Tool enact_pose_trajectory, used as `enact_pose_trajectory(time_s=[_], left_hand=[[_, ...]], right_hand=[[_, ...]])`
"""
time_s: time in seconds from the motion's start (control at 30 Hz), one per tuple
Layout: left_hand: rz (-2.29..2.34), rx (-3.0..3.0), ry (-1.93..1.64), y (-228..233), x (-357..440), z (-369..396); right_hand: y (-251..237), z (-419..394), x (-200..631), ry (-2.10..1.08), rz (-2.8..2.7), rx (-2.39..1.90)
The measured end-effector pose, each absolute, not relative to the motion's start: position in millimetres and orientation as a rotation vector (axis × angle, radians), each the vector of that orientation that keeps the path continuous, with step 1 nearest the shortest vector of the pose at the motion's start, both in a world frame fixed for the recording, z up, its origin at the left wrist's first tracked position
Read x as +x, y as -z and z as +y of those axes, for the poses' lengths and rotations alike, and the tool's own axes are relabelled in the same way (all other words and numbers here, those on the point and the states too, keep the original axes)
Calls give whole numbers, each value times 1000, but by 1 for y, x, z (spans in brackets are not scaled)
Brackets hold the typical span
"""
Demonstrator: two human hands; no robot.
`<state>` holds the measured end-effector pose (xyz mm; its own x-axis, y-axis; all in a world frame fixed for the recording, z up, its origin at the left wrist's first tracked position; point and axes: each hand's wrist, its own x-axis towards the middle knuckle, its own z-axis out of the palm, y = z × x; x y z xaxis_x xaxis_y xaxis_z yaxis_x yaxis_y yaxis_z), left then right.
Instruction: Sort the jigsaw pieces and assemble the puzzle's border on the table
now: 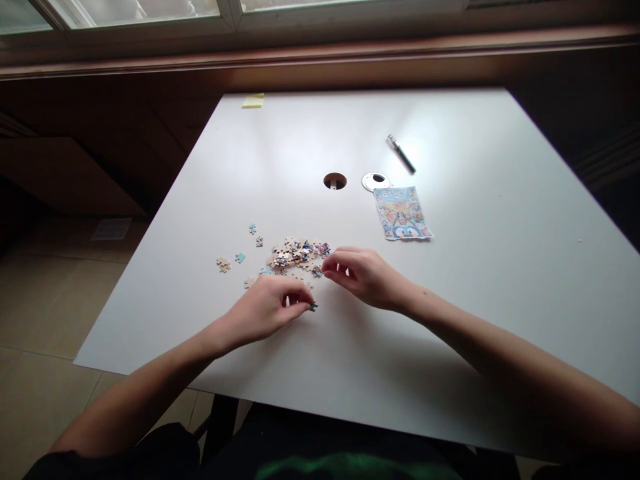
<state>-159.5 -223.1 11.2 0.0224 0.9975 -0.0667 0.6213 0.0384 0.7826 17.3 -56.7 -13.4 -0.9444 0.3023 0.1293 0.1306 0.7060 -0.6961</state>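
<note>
A heap of small jigsaw pieces lies on the white table, with a few loose pieces scattered to its left. My left hand rests just below the heap, its fingertips pinching a dark puzzle piece against the table. My right hand sits at the heap's right edge, fingers curled and touching the nearest pieces; whether it holds one is hidden.
A colourful picture card lies right of centre. Behind it are a round cable hole, its loose white cover, a pen and a yellow sticky pad at the far edge. Tiled floor lies left.
</note>
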Motion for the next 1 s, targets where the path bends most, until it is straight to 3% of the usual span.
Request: enact_pose_trajectory(time_s=[0.23, 0.53, 1.0], left_hand=[[1650, 2003, -692, 21, -118, -214], [1825, 2417, -605, 17, -159, -183], [2021, 2156, -701, 9, -237, -192]], right_hand=[[16, -73, 57, -1029, -2814, -354], [16, -88, 76, -807, -2859, -286], [9, -34, 96, -654, -2835, -544]])
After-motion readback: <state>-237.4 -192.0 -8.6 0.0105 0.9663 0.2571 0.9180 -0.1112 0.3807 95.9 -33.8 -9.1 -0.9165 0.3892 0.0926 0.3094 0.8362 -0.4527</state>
